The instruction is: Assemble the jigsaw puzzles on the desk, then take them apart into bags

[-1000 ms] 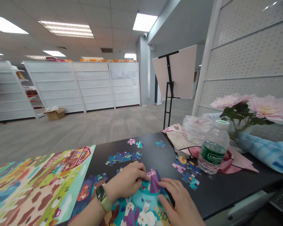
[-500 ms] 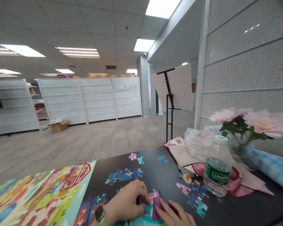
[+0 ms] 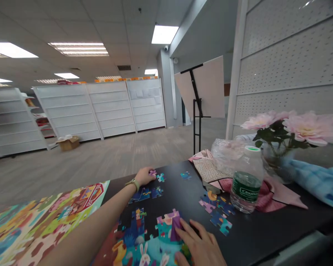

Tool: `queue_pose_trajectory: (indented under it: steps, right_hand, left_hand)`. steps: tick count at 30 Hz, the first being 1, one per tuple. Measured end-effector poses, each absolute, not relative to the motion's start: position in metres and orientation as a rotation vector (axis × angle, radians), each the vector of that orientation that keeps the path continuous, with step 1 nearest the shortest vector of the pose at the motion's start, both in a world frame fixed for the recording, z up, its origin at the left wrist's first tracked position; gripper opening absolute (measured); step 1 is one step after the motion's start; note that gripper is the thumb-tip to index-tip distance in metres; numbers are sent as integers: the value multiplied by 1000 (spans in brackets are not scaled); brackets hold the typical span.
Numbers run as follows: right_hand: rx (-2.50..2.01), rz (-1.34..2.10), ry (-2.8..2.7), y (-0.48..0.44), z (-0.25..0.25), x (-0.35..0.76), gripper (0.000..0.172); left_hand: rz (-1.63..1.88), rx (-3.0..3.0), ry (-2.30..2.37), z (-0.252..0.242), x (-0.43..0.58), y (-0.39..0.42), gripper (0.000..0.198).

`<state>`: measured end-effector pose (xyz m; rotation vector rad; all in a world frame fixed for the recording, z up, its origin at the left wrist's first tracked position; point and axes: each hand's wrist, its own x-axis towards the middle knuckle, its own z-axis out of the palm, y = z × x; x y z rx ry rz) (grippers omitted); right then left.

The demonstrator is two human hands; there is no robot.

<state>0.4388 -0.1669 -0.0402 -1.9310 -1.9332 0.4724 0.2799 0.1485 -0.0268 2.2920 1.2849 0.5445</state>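
At the far edge of the table, my left hand (image 3: 144,176) has its fingers closed at a pink puzzle piece (image 3: 153,173), with a teal piece (image 3: 161,177) just to the right. My right hand (image 3: 202,244) lies with fingers stretched over the right side of the partly joined puzzle (image 3: 152,247), fingertips on a purple part. White rabbits on teal show in this puzzle. Blue joined pieces (image 3: 145,194) lie beyond it, below my left wrist. A loose blue piece (image 3: 185,176) sits farther right. Several mixed pieces (image 3: 218,210) are grouped right of the puzzle.
A colourful farm-picture board (image 3: 96,197) covers the table's left side, partly under my left forearm. On the right stand a water bottle (image 3: 246,184) and a vase of pink flowers (image 3: 280,159), beside pink cloth (image 3: 291,195) and clear plastic wrap (image 3: 224,153).
My left hand has left the joined puzzle and reached forward to the pink piece at the far edge. My right hand stays on the puzzle. The view has shifted slightly.
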Motion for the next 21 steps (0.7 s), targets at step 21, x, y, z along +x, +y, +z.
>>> queue_pose_trajectory:
  steps: [21]
  right_hand:
    - [-2046,471,-1953,-168,-28,433,50]
  left_hand:
    - [658,1977,729,-29,261,18,24]
